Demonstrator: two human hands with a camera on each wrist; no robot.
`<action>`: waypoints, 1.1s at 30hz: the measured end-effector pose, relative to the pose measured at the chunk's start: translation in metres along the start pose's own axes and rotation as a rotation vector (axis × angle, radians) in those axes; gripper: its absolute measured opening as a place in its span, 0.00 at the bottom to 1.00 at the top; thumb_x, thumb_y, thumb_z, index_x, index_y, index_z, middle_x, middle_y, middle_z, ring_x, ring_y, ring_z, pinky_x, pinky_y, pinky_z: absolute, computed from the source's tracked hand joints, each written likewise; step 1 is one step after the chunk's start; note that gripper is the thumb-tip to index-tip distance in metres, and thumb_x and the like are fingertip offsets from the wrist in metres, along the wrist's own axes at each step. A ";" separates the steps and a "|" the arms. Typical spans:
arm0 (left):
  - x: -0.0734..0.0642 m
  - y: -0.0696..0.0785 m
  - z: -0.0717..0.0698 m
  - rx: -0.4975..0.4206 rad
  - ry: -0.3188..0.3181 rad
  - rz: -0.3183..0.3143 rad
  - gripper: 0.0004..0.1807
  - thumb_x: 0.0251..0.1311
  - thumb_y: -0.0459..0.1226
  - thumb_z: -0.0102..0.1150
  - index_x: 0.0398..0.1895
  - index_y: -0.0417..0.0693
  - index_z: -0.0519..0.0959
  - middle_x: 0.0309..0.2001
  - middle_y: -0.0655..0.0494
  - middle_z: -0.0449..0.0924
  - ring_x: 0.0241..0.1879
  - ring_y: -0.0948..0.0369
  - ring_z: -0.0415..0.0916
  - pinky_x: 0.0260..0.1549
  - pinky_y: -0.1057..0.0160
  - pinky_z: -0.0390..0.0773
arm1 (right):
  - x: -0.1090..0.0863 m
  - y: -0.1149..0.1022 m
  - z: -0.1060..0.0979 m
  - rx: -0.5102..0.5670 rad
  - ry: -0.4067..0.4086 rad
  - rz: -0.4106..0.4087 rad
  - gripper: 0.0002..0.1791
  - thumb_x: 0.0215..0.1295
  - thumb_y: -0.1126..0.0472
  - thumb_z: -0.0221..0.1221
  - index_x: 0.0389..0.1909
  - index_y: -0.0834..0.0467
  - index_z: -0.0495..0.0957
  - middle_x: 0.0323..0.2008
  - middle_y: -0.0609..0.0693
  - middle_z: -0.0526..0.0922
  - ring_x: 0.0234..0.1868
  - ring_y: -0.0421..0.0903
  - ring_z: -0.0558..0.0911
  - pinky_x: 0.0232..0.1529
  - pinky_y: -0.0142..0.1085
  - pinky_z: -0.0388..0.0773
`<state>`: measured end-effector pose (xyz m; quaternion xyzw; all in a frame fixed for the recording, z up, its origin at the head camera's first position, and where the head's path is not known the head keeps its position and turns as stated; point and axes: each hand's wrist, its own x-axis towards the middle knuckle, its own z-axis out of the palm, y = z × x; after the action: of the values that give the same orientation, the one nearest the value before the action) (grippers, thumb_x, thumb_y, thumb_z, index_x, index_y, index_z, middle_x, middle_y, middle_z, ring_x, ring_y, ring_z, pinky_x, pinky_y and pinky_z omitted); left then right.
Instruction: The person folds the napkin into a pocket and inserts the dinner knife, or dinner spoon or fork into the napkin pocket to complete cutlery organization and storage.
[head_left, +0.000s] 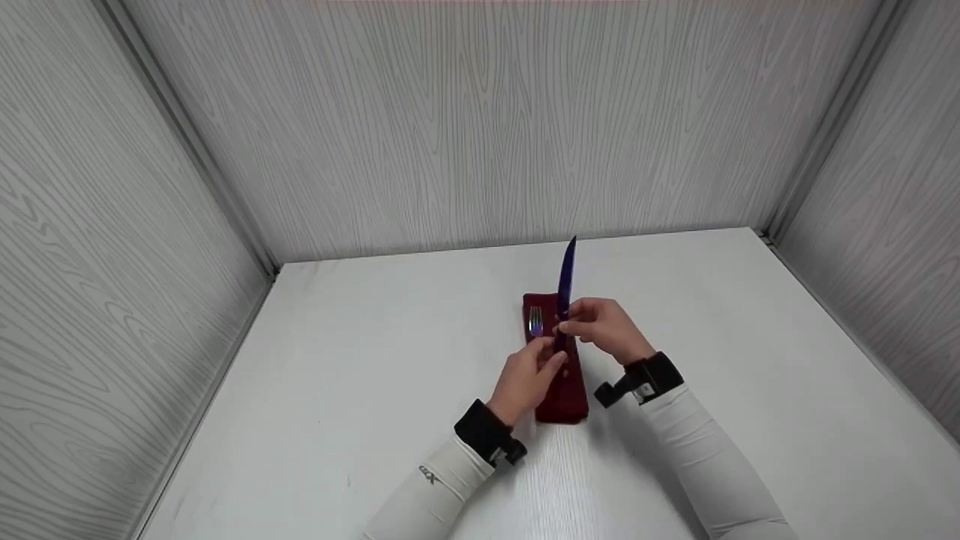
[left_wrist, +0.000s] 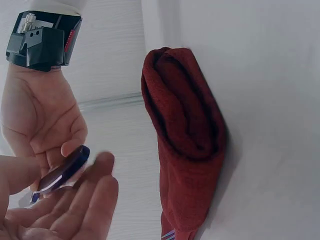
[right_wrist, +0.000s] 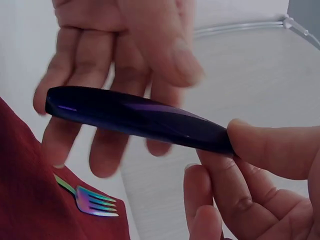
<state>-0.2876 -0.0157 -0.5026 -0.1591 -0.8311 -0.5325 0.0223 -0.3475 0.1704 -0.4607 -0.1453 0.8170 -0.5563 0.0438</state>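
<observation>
My right hand (head_left: pixel 609 330) pinches a dark blue-purple metallic table knife (head_left: pixel 567 279) between thumb and fingers, near where handle meets blade. The blade points up and away, above a folded dark red cloth napkin (head_left: pixel 562 401). My left hand (head_left: pixel 523 379) is at the handle end; in the right wrist view its relaxed fingers (right_wrist: pixel 107 145) lie behind the handle (right_wrist: pixel 135 117) and its thumb stands off it. On the napkin lies a rainbow-coloured fork (head_left: pixel 535 321), its tines (right_wrist: pixel 97 202) showing and the lower part of it hidden.
The white table (head_left: pixel 375 337) carries the napkin, whose rolled end (left_wrist: pixel 185 110) faces the left wrist camera. Pale wood-grain panels (head_left: pixel 480 127) rise behind the table and on both sides. Each wrist wears a black strap (head_left: pixel 480 425) with a small camera.
</observation>
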 end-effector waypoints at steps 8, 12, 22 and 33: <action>0.002 0.000 -0.001 -0.101 -0.023 -0.030 0.10 0.75 0.31 0.60 0.54 0.34 0.79 0.43 0.43 0.90 0.40 0.54 0.90 0.37 0.64 0.87 | -0.001 0.001 0.002 0.048 -0.097 0.027 0.12 0.68 0.64 0.67 0.46 0.68 0.82 0.34 0.43 0.87 0.38 0.38 0.84 0.47 0.42 0.85; 0.002 0.001 -0.001 -0.155 -0.041 -0.041 0.09 0.74 0.29 0.60 0.53 0.33 0.78 0.40 0.43 0.90 0.37 0.52 0.91 0.36 0.63 0.87 | 0.000 0.003 -0.004 0.047 -0.138 0.033 0.17 0.69 0.62 0.67 0.52 0.69 0.82 0.38 0.45 0.89 0.41 0.39 0.85 0.50 0.42 0.85; -0.004 0.002 0.004 -0.132 -0.089 -0.068 0.11 0.74 0.30 0.60 0.54 0.30 0.79 0.39 0.46 0.90 0.37 0.58 0.90 0.36 0.65 0.86 | 0.002 0.003 -0.018 0.267 0.092 0.015 0.28 0.79 0.49 0.60 0.65 0.69 0.78 0.49 0.52 0.91 0.45 0.40 0.90 0.50 0.34 0.85; -0.006 0.003 0.008 -0.076 -0.139 -0.074 0.12 0.73 0.30 0.61 0.55 0.31 0.80 0.38 0.47 0.90 0.36 0.61 0.89 0.35 0.65 0.87 | 0.002 0.004 -0.021 0.314 0.225 0.049 0.14 0.78 0.55 0.62 0.49 0.63 0.85 0.34 0.42 0.90 0.33 0.39 0.90 0.34 0.29 0.81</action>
<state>-0.2800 -0.0085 -0.5049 -0.1656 -0.8151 -0.5518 -0.0611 -0.3550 0.1898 -0.4561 -0.0536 0.7230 -0.6886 -0.0123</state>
